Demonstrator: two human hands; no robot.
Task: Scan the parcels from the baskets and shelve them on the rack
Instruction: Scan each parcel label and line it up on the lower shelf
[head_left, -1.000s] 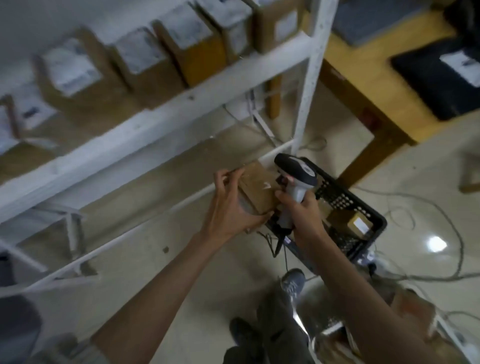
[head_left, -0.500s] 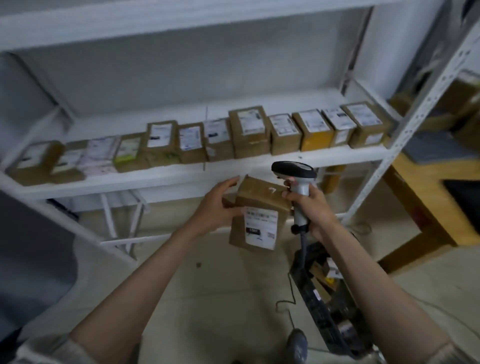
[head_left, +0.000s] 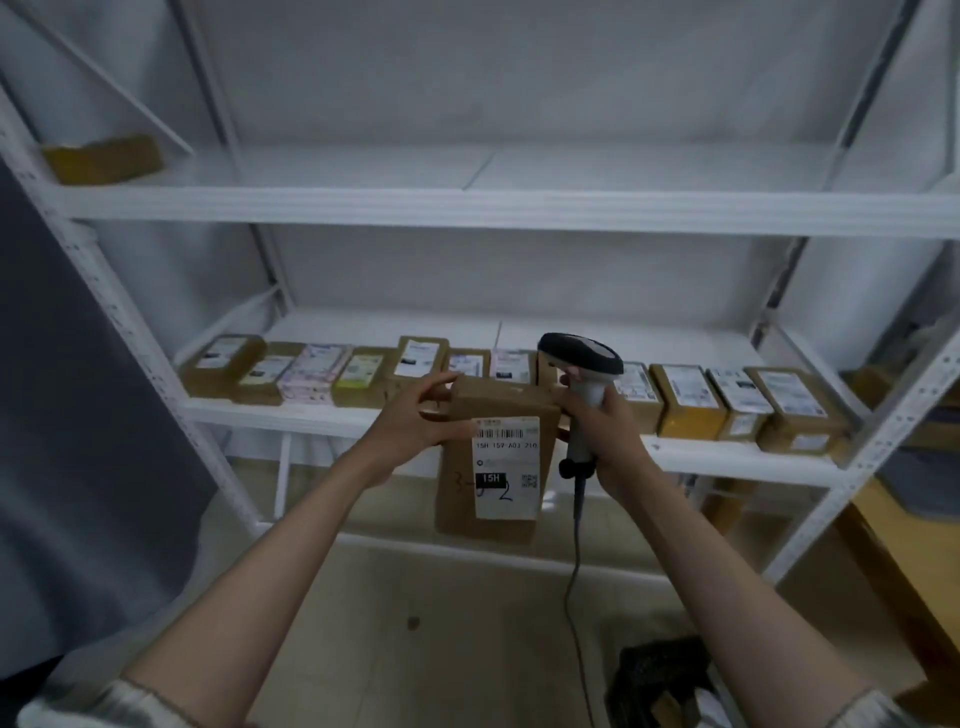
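1. Head view: the left hand (head_left: 415, 421) grips the top left edge of a cardboard parcel (head_left: 457, 499), held upright in front of the white rack (head_left: 467, 210), its label facing the camera.
2. The right hand (head_left: 605, 431) is curled around the handle of a barcode scanner (head_left: 581, 354), just beside the parcel.
3. A row of parcels (head_left: 685, 400) stands on the middle shelf; a black basket (head_left: 657, 675) is on the floor.

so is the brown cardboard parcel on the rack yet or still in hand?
In hand: left hand holds the brown cardboard parcel before the white rack.
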